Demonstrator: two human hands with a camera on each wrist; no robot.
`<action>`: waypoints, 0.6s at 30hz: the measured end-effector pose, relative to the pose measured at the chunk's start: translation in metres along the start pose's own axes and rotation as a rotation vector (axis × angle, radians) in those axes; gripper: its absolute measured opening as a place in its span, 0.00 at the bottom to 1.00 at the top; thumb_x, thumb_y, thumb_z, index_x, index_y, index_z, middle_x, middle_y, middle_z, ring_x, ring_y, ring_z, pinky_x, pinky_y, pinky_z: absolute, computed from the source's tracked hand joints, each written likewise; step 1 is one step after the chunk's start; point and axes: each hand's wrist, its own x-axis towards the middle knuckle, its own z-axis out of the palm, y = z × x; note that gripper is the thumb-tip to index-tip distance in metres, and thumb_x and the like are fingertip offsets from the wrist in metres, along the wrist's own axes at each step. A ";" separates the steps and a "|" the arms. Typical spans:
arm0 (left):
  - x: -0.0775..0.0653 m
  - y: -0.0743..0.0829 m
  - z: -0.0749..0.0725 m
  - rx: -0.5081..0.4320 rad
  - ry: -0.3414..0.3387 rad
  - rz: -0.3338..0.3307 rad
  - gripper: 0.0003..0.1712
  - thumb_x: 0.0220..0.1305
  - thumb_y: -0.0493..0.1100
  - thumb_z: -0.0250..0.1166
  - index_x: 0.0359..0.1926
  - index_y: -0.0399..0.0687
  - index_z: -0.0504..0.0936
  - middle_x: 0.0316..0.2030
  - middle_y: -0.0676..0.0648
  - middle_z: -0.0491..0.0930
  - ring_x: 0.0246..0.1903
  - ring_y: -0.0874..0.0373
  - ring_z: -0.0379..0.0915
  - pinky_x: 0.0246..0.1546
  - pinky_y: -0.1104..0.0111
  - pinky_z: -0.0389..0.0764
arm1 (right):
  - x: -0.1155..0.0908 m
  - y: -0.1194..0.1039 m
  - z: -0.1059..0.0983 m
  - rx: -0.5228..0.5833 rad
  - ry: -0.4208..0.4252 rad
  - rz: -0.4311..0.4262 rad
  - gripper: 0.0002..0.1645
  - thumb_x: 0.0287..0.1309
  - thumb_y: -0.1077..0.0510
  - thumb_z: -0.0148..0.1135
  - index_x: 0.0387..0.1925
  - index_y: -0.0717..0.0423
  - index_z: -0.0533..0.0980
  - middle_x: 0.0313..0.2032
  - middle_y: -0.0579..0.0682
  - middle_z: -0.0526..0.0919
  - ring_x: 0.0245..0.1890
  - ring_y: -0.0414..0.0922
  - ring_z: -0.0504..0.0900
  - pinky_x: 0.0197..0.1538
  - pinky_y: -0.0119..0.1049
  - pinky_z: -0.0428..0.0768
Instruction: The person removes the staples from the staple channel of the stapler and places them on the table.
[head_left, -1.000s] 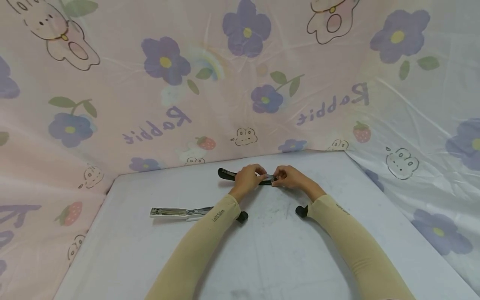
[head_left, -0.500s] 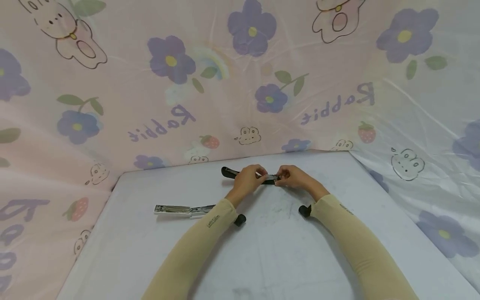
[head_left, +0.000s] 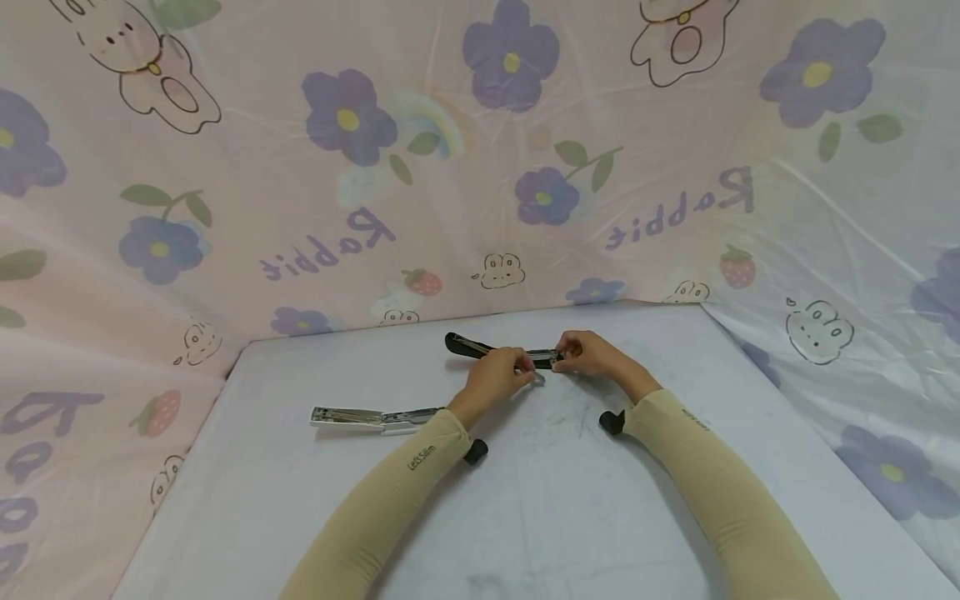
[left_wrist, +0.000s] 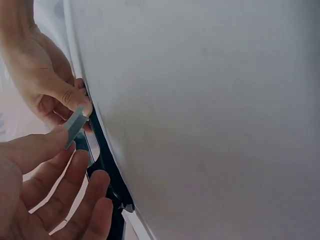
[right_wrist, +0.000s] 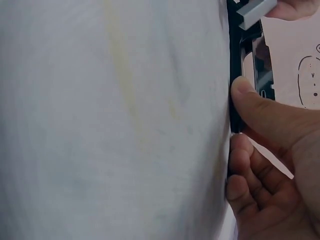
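A black stapler (head_left: 468, 345) lies opened out near the back edge of the table. My right hand (head_left: 588, 353) grips its right end; in the right wrist view the thumb (right_wrist: 252, 100) presses on the black body beside the metal channel. Just in front of the stapler, my left hand (head_left: 495, 377) pinches a short silver strip of staples (left_wrist: 76, 129) between thumb and fingertips. The strip is apart from the table, near the stapler's channel. In the right wrist view the same staple strip (right_wrist: 257, 12) shows its U-shaped end.
A second stapler (head_left: 347, 417), white and opened out, lies on the white table (head_left: 540, 500) to the left, its right end partly behind my left sleeve (head_left: 390, 492). A curtain (head_left: 450, 208) printed with flowers and rabbits hangs behind the table.
My left hand has drawn back from the stapler, toward me, with the staple strip in its fingers. My right hand keeps its grip on the stapler's end. The head view has shifted slightly.
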 end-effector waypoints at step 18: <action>-0.007 0.002 -0.004 0.130 -0.038 -0.048 0.04 0.70 0.45 0.75 0.41 0.53 0.89 0.37 0.53 0.83 0.38 0.60 0.78 0.38 0.65 0.79 | 0.002 0.004 0.001 0.009 0.001 0.007 0.17 0.66 0.57 0.77 0.48 0.61 0.80 0.32 0.51 0.79 0.31 0.44 0.73 0.41 0.41 0.73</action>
